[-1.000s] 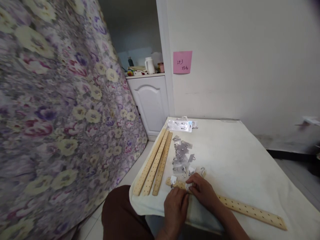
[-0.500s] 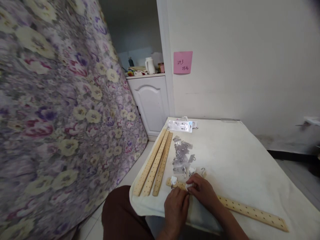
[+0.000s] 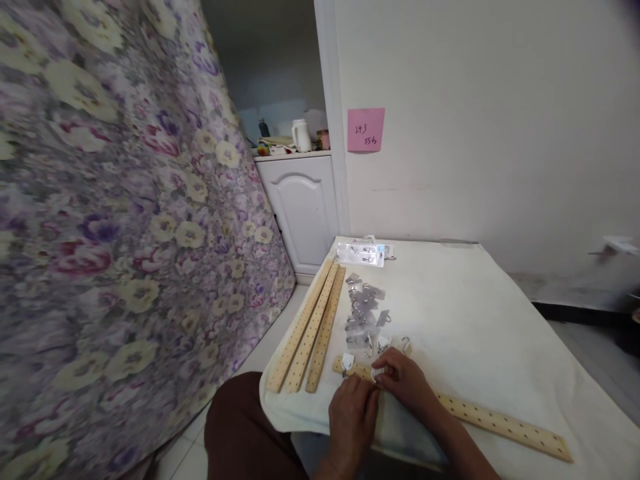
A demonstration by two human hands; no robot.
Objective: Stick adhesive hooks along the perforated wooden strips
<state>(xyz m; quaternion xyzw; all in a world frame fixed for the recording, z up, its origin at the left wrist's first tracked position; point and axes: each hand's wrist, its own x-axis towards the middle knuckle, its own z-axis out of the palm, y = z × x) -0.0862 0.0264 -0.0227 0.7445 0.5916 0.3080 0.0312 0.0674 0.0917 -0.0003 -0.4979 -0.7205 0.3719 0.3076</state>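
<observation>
A perforated wooden strip (image 3: 505, 421) lies slantwise along the table's near side, partly covered by my hands and right forearm. My right hand (image 3: 404, 381) pinches a small white adhesive hook (image 3: 377, 374) against the strip's upper face. Close beside it, my left hand (image 3: 351, 405) has its fingers curled over the strip's near edge; the fingertips are hidden. Near the strip's left end sits another white hook (image 3: 347, 362). Just beyond the hands lie loose metal hooks on clear backings (image 3: 361, 320), and one more hook (image 3: 406, 345) stands apart on their right.
Three perforated wooden strips (image 3: 313, 327) lie side by side at the table's left edge. Clear packaging (image 3: 357, 254) rests at the far end of the cream cloth (image 3: 480, 320). A floral curtain (image 3: 125, 233) hangs at left, and a wall (image 3: 475, 133) bounds the far side.
The view has tilted slightly. Both hands keep their places at the strip and the white hook; the strip's right end has shifted very slightly left.
</observation>
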